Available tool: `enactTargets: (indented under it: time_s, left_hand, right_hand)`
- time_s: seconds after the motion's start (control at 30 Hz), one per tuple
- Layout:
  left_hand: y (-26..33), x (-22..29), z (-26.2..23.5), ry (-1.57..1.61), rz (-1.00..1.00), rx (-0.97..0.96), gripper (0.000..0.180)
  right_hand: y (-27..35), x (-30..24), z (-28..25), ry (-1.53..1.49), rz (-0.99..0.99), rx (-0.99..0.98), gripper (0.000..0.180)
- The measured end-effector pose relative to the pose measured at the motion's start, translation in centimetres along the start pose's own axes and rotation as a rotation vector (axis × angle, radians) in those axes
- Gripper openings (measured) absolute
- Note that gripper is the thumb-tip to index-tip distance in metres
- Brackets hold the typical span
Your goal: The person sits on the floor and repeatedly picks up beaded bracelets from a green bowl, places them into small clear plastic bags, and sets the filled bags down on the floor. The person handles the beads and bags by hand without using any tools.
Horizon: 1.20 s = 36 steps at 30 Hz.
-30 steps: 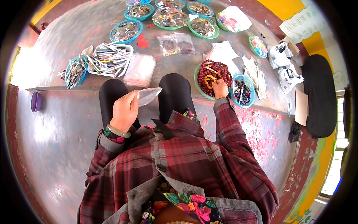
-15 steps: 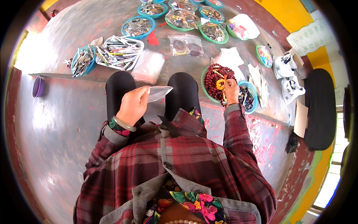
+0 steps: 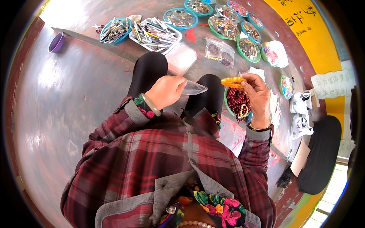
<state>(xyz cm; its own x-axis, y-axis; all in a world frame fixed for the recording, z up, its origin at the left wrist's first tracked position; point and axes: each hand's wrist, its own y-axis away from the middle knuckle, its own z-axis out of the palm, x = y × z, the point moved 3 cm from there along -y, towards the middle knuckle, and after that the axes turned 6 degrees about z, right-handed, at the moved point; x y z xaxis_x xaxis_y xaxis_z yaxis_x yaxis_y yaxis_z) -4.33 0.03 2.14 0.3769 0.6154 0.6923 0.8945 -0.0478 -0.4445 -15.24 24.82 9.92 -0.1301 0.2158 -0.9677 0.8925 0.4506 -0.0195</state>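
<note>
My left hand (image 3: 166,92) pinches a small clear plastic bag (image 3: 195,89), held above my knees. Raised to its right, my right hand (image 3: 258,99) grips a yellow-orange beaded bracelet (image 3: 230,81) between thumb and fingers. Below that hand stands a green basin (image 3: 227,104) heaped with dark red bead strings (image 3: 236,98). A pale yellow bead bracelet (image 3: 243,111) lies on top of the heap. My right hand and wrist hide part of the basin's right side.
A white tray (image 3: 176,41) and a blue basin (image 3: 128,32) of pens stand ahead, beside stacked clear bags (image 3: 184,57). Two filled bags (image 3: 219,52) lie flat. Several basins of packaged small goods sit farther off. A purple bowl (image 3: 56,43) is far left.
My right hand has lifted the yellow-orange bracelet out of the basin and up toward the bag. The left hand still holds the bag. The whole view has turned.
</note>
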Motion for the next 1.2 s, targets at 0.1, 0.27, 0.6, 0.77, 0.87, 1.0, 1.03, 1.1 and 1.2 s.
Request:
enactTargets:
  time_s: [0.1,0.27,0.6,0.77,0.87,1.0,1.03,1.1,1.2]
  left_hand:
    - [0.1,0.1,0.0,0.011,0.001,-0.009,0.012]
    - [0.5,-0.3,-0.1,0.000,-0.040,-0.036,0.014]
    - [1.0,-0.5,0.0,0.027,-0.045,-0.109,0.016]
    - [0.9,-0.8,-0.1,0.190,-0.219,-0.208,0.018]
    - [1.0,-1.2,0.1,0.356,-0.294,-0.276,0.020]
    - [1.1,-0.9,-0.7,0.544,-0.452,-0.280,0.023]
    - [1.1,-1.2,-0.7,0.581,-0.464,-0.258,0.023]
    - [1.1,-1.5,-1.0,0.618,-0.473,-0.235,0.024]
    - [1.1,-1.8,-1.7,0.624,-0.472,-0.230,0.025]
  right_hand:
    - [0.1,-1.8,3.7,-0.023,-0.011,-0.099,0.019]
    - [0.6,-2.6,8.4,0.163,-0.136,-0.227,0.017]
    - [1.2,-1.4,12.0,0.548,-0.391,-0.286,0.015]
    - [1.3,-0.8,12.8,0.610,-0.427,-0.363,0.013]
    - [1.1,-0.3,13.0,0.643,-0.408,-0.378,0.015]
    - [1.2,-0.4,12.8,0.511,-0.386,-0.330,0.019]
    - [1.1,-0.6,12.4,0.454,-0.380,-0.273,0.020]
    - [0.9,-1.0,11.2,0.339,-0.367,-0.160,0.023]
    - [0.2,1.4,8.8,-0.010,-0.096,-0.087,0.020]
